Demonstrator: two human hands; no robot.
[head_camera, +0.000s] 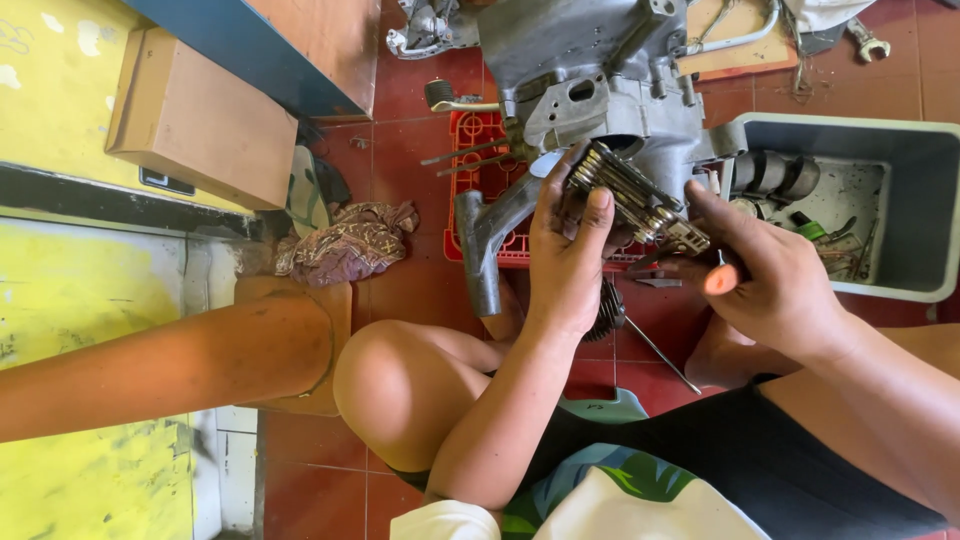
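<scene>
**Both hands on the gear cluster at the engine case**

Left hand (568, 255) cups the stacked, toothed metal gear cluster (628, 198), fingers curled round its near end. The cluster runs between both hands, its far end lost inside the grey cast-metal engine case (590, 70), itself cut off at the top. Right hand (770, 275) pinches the cluster's right end, an orange-handled tool (722, 278) tucked in its palm, tip hidden

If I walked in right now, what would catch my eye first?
Probably the big grey engine case at top centre, propped on a red crate. Just below it, the left hand and the right hand hold a greasy cluster of gears against it. To the right sits a grey tub of loose parts.
</scene>
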